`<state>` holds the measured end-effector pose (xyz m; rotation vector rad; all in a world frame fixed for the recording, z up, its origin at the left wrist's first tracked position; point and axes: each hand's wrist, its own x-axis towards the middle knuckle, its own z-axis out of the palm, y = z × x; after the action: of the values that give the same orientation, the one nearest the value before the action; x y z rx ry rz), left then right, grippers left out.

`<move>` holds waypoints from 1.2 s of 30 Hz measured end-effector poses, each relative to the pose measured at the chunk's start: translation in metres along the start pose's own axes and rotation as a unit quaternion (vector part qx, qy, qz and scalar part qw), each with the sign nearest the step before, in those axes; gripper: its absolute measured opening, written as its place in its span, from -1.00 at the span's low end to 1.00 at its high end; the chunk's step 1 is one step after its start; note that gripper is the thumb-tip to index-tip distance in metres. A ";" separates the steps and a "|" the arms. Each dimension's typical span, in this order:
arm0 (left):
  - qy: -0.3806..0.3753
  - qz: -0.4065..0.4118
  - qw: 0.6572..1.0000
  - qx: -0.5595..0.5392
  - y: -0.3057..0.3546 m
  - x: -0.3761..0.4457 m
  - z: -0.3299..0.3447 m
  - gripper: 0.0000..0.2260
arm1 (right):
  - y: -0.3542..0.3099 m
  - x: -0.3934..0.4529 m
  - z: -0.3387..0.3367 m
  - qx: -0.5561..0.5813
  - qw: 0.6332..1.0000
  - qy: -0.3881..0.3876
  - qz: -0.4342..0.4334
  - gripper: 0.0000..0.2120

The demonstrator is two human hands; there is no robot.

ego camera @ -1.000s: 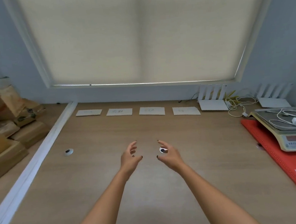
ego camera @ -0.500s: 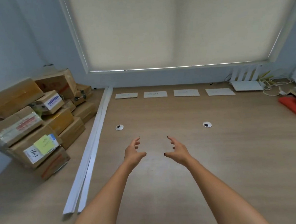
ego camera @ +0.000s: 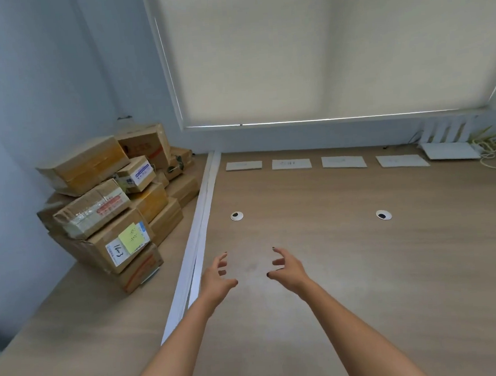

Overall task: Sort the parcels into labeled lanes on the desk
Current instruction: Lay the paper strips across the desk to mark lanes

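Left hand: the left hand point(ego camera: 218, 278) hovers over the desk point(ego camera: 364, 267), fingers spread and loosely bent, holding nothing, palm turned inward.
Right hand: the right hand point(ego camera: 289, 268) mirrors it just beside, fingers splayed and slightly hooked, also holding nothing; dark polish on the nails.
Gap between them: bare wood, the two palms facing each other.
Parcels: the pile of cardboard parcels point(ego camera: 116, 206) sits on the left side of the desk in the corner against the blue wall, stacked several high, well apart from both hands.
Front parcel: the box with a yellow sticky note point(ego camera: 132, 237) and a white handwritten tag faces us at the near edge of the pile; I cannot read the writing surely.
Divider: a long white strip point(ego camera: 202, 223) runs from the back wall toward us, with the pile on its left and the hands on its right; the left hand is near it.
Lane labels: four white paper labels point(ego camera: 290, 164) lie in a row along the back of the desk under the window blind point(ego camera: 319, 50); text too faint to read.
Desk holes: two round cable grommets point(ego camera: 236, 216), one left and one right, lie between the labels and the hands.
Far right: a white router point(ego camera: 449, 148) with upright antennas, and tangled cables beside it.
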<state>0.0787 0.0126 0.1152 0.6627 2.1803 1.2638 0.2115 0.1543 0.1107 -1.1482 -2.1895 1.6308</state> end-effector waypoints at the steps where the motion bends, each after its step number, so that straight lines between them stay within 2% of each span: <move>1: 0.010 -0.010 1.000 -0.007 -0.007 0.002 -0.009 -0.39 | -0.004 0.001 0.013 0.000 1.000 -0.013 -0.001 -0.36; 5: 0.034 -0.046 0.998 -0.026 -0.037 0.024 -0.050 -0.45 | -0.024 0.020 0.069 -0.027 0.997 -0.070 -0.018 -0.41; 8: 0.032 -0.070 0.997 -0.010 -0.061 0.054 -0.076 -0.46 | -0.036 0.045 0.111 -0.039 0.996 -0.081 -0.012 -0.44; 17: -0.020 -0.176 0.983 0.038 -0.157 0.142 -0.135 -0.44 | -0.040 0.128 0.225 -0.080 0.986 -0.093 0.116 -0.43; 23: -0.102 -0.222 0.968 0.056 -0.180 0.162 -0.122 -0.40 | -0.026 0.150 0.253 -0.124 0.971 -0.070 0.194 -0.43; 27: -0.093 -0.262 0.961 0.000 -0.178 0.171 -0.110 -0.51 | -0.022 0.160 0.264 -0.067 0.969 -0.045 0.235 -0.47; 31: -0.068 -0.294 0.953 -0.037 -0.165 0.186 -0.106 -0.50 | -0.032 0.168 0.266 -0.043 0.963 -0.080 0.255 -0.52; 33: -0.060 -0.311 0.947 -0.061 -0.158 0.193 -0.107 -0.51 | -0.037 0.173 0.265 -0.027 0.962 -0.084 0.257 -0.59; 36: -0.054 -0.317 0.943 -0.087 -0.156 0.199 -0.107 -0.53 | -0.041 0.177 0.262 -0.010 0.965 -0.074 0.249 -0.83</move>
<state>-0.1621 0.0047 -0.0170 -0.0555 1.9264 1.0182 -0.0747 0.0755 -0.0053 -1.7460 -2.1190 1.9366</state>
